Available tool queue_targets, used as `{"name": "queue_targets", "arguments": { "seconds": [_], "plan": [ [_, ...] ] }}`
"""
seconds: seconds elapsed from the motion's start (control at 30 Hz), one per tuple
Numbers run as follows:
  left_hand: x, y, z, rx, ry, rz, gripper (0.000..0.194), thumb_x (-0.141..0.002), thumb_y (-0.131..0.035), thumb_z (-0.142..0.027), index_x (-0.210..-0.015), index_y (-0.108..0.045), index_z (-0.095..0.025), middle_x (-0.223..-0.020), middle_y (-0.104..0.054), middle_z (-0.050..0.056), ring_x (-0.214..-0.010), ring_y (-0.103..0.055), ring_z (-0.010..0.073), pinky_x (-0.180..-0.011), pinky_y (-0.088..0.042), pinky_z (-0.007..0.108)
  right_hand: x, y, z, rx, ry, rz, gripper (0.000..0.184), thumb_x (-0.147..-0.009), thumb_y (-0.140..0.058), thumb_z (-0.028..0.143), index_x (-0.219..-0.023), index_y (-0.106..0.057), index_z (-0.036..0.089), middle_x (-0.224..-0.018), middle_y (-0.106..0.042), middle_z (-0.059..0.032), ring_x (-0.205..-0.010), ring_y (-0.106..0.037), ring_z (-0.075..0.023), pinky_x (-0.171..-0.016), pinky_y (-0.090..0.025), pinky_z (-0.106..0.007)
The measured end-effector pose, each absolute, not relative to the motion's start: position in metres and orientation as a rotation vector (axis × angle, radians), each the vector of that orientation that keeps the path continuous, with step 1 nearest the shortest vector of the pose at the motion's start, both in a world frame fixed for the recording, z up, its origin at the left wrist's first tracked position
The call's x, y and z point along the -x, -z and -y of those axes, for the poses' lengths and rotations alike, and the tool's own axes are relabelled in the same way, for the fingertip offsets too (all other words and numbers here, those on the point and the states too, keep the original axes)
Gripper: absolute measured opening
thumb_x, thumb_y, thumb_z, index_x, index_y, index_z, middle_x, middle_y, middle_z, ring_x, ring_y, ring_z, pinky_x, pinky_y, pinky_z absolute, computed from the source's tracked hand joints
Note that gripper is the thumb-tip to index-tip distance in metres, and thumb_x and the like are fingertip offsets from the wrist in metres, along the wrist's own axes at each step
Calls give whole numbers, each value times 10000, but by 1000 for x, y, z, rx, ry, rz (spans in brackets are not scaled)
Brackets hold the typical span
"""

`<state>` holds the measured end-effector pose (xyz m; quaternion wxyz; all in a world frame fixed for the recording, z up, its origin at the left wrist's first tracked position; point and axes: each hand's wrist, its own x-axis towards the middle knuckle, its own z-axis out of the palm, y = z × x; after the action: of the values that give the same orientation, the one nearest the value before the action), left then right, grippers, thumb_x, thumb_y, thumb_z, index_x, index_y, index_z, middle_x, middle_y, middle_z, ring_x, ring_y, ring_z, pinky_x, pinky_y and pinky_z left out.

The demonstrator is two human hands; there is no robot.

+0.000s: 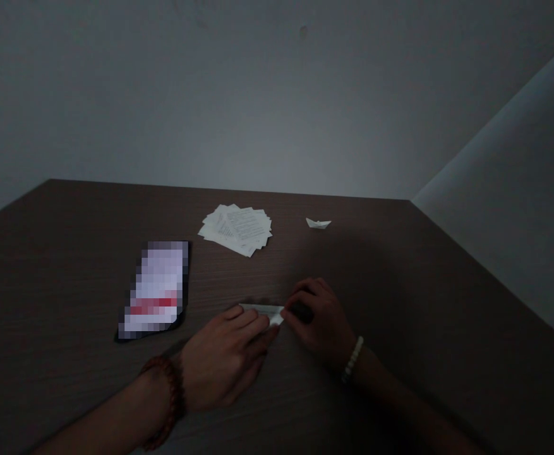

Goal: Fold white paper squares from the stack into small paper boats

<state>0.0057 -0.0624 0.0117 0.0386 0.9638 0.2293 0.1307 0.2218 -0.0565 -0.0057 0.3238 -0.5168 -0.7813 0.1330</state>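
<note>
A small piece of folded white paper (pixel 277 318) lies low at the table's front middle, between my hands. My left hand (pixel 232 351) bends its fingers over the paper's left part and covers much of it. At the paper's right corner, my right hand (pixel 321 319) pinches the tip between thumb and forefinger. Beyond the right hand sits a little white paper boat (pixel 318 224), apart from both hands. The exact folds under my left fingers are hidden.
A fanned pile of printed paper sheets (pixel 239 229) lies toward the back of the dark wooden table (pixel 91 215). To the left is a phone (pixel 156 287) with a lit, blurred screen. Pale walls (pixel 258 95) rise behind and to the right.
</note>
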Motion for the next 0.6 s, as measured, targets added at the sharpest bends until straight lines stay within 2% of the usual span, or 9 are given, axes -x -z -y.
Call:
{"name": "queue_targets", "arguments": {
  "seconds": [0.23, 0.4, 0.6],
  "plan": [
    [-7, -13, 61, -2972, -405, -670, 339, -879, -446, -187, -1185, -580, -130, -1163, -619, 92, -898, -553, 228, -822, -428, 384, -221, 5, 56, 1380, -297, 2074, 82, -779, -736, 216, -761, -660, 192, -857, -596, -41, -848, -532, -207, -799, -437, -366],
    [-7, -13, 62, -2963, -459, -668, 324, -867, -454, -185, -1150, -603, -133, -1174, -632, 76, -911, -563, 223, -835, -416, 373, -229, 1, 56, 1251, -329, 2119, 26, -819, -658, 155, -819, -664, 180, -883, -585, -54, -865, -525, -196, -784, -445, -343],
    [-7, -11, 63, -2955, -507, -702, 329, -875, -461, -198, -1173, -591, -144, -1179, -625, 72, -939, -563, 222, -856, -407, 366, -243, -2, 62, 1003, -299, 2382, 261, -766, -598, 57, -946, -692, 221, -948, -581, -53, -855, -492, -193, -772, -432, -349]
  ]
}}
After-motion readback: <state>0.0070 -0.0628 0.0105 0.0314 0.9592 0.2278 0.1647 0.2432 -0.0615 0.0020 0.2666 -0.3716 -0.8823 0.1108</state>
